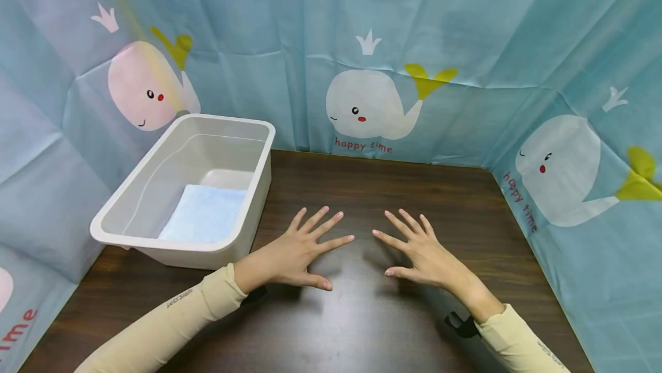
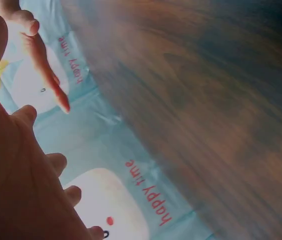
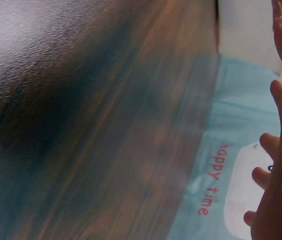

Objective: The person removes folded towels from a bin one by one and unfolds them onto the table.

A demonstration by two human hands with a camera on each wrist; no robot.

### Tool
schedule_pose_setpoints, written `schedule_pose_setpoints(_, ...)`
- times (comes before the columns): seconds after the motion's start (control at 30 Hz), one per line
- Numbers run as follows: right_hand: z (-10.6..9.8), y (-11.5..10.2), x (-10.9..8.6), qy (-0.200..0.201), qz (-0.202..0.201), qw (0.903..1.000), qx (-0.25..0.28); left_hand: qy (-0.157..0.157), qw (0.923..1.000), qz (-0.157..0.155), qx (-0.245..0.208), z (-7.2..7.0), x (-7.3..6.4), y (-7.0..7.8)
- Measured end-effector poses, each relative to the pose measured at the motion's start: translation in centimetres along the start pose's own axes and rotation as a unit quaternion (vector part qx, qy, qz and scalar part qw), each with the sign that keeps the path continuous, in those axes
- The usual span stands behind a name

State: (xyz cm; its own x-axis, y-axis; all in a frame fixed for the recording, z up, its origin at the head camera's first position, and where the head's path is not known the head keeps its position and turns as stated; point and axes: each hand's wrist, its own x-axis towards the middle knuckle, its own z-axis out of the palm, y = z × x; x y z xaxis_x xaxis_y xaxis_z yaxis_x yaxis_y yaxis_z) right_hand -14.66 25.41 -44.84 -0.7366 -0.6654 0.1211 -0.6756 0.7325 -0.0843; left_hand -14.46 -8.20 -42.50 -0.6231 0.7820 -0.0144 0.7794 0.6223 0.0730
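Over the middle of the table my left hand (image 1: 296, 253) is held palm down, its fingers straight and spread wide, holding nothing. Opposite it, my right hand (image 1: 423, 253) has the same spread-finger pose and is also free of any object. A gap separates the two hands. Left of the left hand stands a pale grey plastic tub (image 1: 258, 189), the thing nearest to it. Inside, a light blue folded cloth (image 1: 204, 215) lies flat on the bottom. In the left wrist view the left palm (image 2: 16, 165) fills the left side; in the right wrist view the right hand (image 3: 278, 165) shows along the right edge.
A dark brown wooden table (image 1: 383, 189) extends beneath the hands. Light blue curtains (image 1: 289, 34) printed with whales enclose it at the back and both sides. The tub stands close against the left curtain. Cream sleeves (image 1: 170, 327) cover the forearms.
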Motion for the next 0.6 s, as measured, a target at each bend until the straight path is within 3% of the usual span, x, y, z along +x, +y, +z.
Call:
schedule_pose_setpoints(0.2,-0.4,-0.2,1.1,0.013,-0.009,0.9999,-0.006,0.011,0.9999,-0.002,-0.01,-1.7,-1.0,0.5)
schedule_pose_setpoints(0.4,-1.3,-1.0,3.7,0.015,-0.033,0.9994,-0.001,0.05,0.9979,-0.005,-0.04,-5.1,-3.0,1.0)
schedule_pose_setpoints(0.6,-2.4,-2.2,6.9,0.012,-0.058,0.9981,0.017,0.109,0.9923,-0.05,-0.033,-8.1,-5.9,0.0)
